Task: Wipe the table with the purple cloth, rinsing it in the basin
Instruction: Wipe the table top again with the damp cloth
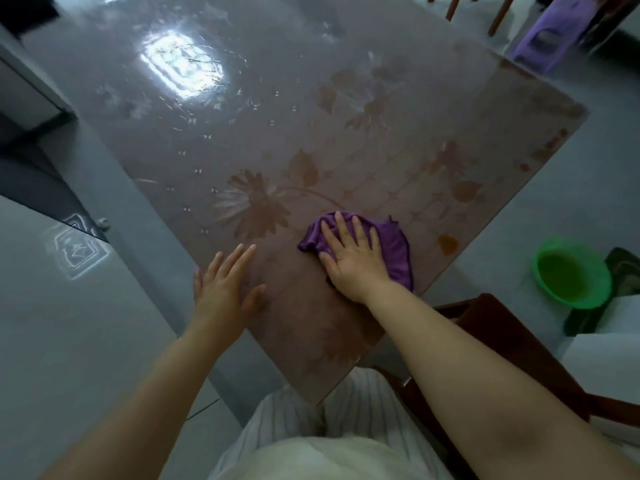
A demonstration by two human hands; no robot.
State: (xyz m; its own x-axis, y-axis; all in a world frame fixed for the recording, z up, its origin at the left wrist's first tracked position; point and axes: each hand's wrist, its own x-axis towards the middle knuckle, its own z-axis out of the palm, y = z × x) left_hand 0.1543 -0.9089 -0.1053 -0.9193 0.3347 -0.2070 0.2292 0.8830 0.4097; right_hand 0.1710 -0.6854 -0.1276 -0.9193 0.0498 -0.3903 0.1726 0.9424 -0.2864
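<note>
Near the table (pixel 346 98) corner, my right hand (pixel 353 258) presses the purple cloth (pixel 394 244) flat, my left hand (pixel 225 285) spread bare beside it; overshooting could drag it off, far from the basin (pixel 571 271).

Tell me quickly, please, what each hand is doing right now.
Left hand: open, resting on the table.
Right hand: open, pressing the purple cloth.

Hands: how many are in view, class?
2. The left hand is spread flat over the table near its edge; the right hand presses the purple cloth. Neither is hidden.
</note>
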